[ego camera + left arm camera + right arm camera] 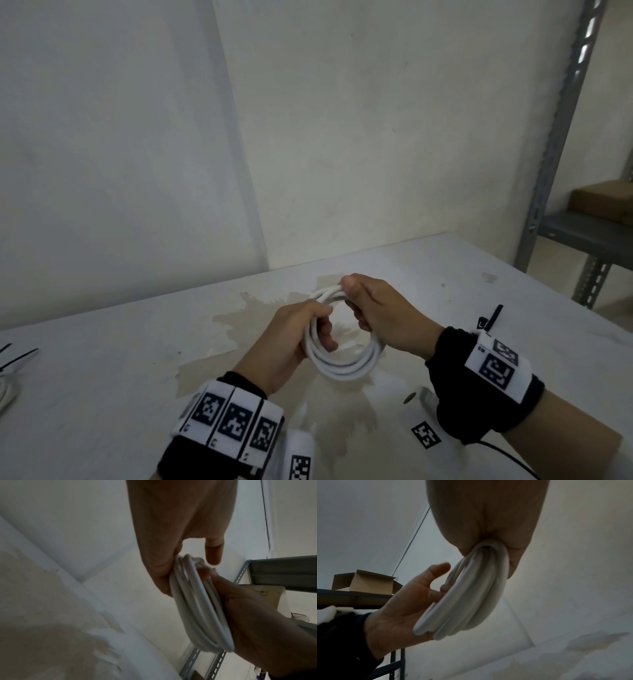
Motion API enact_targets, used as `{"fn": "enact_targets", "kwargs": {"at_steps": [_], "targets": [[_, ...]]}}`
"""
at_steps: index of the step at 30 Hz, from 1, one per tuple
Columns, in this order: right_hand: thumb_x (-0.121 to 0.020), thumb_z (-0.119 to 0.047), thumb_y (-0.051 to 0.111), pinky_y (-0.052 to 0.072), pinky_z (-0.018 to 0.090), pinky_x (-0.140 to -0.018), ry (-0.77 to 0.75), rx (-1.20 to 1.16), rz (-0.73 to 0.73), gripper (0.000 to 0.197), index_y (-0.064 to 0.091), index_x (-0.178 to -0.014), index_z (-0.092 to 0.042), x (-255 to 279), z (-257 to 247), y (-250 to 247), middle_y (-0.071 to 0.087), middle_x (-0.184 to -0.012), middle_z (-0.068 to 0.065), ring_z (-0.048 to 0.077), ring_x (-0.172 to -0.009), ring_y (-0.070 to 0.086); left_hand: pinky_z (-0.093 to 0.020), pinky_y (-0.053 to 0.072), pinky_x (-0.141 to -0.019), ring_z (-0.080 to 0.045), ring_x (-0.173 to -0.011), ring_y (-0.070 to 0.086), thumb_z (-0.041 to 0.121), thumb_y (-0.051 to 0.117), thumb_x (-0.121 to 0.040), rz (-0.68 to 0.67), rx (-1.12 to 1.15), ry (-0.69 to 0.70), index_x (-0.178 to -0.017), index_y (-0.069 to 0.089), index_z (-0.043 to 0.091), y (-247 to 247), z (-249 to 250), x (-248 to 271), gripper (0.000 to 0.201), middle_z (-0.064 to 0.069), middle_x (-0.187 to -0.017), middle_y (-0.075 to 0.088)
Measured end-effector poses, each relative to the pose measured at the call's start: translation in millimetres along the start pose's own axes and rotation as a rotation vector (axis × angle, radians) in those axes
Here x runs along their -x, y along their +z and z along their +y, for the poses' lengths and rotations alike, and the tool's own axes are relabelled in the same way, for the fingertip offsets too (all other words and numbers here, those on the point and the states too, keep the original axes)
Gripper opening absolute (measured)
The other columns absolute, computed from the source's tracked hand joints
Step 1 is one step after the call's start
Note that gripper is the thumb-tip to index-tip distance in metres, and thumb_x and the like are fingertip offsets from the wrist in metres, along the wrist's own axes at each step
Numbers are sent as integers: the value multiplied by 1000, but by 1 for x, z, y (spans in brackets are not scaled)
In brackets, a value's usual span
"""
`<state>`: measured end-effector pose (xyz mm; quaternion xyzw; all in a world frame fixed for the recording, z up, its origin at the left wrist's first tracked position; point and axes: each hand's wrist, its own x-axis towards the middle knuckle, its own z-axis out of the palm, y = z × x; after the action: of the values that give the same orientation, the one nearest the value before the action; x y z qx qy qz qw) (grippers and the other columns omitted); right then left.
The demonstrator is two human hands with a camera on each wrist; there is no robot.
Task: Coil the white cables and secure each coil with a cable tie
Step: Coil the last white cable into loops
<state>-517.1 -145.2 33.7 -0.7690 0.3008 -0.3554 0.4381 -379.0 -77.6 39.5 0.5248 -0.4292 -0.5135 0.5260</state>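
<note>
A white cable coil (346, 368) of several loops hangs just above the stained table (137, 370). My left hand (298, 339) holds its left side, fingers curled through the ring. My right hand (376, 308) grips the coil's top right, thumb pressed on top of the loops. In the left wrist view the coil (197, 601) runs from my left hand (164, 574) down across the right hand (257, 615). From the right wrist the coil (471, 595) emerges from my right hand (488, 527) and leans on the left hand (399, 608). Black cable ties (493, 317) lie behind my right wrist.
More black cable ties (19, 356) and a piece of another white cable (7, 394) lie at the table's left edge. A grey metal shelf (582, 233) with a cardboard box (603, 202) stands at the right. The wall rises right behind the table.
</note>
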Motion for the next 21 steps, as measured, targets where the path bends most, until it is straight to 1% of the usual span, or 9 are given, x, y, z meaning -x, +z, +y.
{"fn": "enact_targets", "kwargs": {"at_steps": [2, 4, 6, 8, 11, 13, 15, 18, 21], "targets": [[-90, -48, 30, 34, 24, -54, -12, 40, 0, 40, 42, -71, -15, 3, 3, -4, 37, -62, -6, 8, -53, 34, -28, 40, -55, -10, -43, 36, 25, 51, -92, 7, 16, 23, -64, 59, 12, 9, -3, -2, 32, 2, -52, 39], [-94, -43, 29, 35, 21, -56, -11, 71, 0, 38, 49, -75, -16, 7, 6, -7, 39, -62, -7, 4, -52, 36, -27, 36, -53, -8, -41, 30, 31, 53, -90, 35, -9, 52, -54, 62, 22, 18, -7, -3, 39, 7, -48, 32], [-97, -39, 27, 37, 20, -57, 14, 67, -8, 41, 56, -89, -10, 12, 10, -11, 42, -65, -5, 6, -54, 39, -25, 35, -50, -6, -39, 28, 31, 54, -90, 55, -47, 66, -42, 62, 26, 25, -11, -4, 49, 10, -45, 29], [-98, -36, 26, 42, 18, -59, 42, 56, -24, 44, 56, -104, -6, 18, 13, -15, 49, -76, 0, 9, -61, 46, -23, 33, -46, -6, -37, 28, 30, 55, -90, 68, -71, 74, -37, 57, 26, 30, -15, -7, 53, 11, -42, 30], [-99, -34, 25, 45, 10, -66, 91, 54, 4, 39, 52, -116, -12, 26, 17, -32, 54, -97, 2, 7, -76, 53, -21, 31, -42, -7, -37, 26, 28, 56, -89, 82, -36, 68, -40, 46, 25, 36, -20, -12, 50, 9, -43, 29], [-98, -35, 28, 46, 17, -70, 181, 50, 84, 33, 50, -115, -17, 29, 26, -51, 53, -98, -1, 7, -78, 55, -21, 31, -41, -7, -37, 25, 27, 57, -89, 95, -13, 52, -42, 43, 26, 38, -23, -15, 49, 9, -44, 28], [-98, -33, 36, 45, 20, -69, 266, 111, 174, 23, 52, -107, -19, 33, 40, -72, 54, -100, -1, 8, -77, 56, -20, 31, -40, -8, -37, 25, 27, 58, -89, 107, -9, 36, -47, 41, 22, 40, -24, -18, 45, 8, -44, 28], [-97, -21, 43, 39, 16, -62, 340, 315, 223, 12, 52, -105, -20, 41, 63, -101, 53, -107, -1, 6, -79, 52, -20, 31, -40, -8, -37, 25, 27, 58, -89, 119, 4, 20, -52, 41, 19, 44, -27, -22, 41, 7, -44, 28], [-91, 2, 37, 34, 21, -66, 394, 515, 297, 32, 55, -114, -11, 48, 79, -128, 50, -112, 5, 15, -88, 47, -19, 31, -39, -8, -36, 25, 27, 58, -88, 127, 18, 6, -53, 42, 18, 46, -28, -26, 40, 7, -44, 28]]}}
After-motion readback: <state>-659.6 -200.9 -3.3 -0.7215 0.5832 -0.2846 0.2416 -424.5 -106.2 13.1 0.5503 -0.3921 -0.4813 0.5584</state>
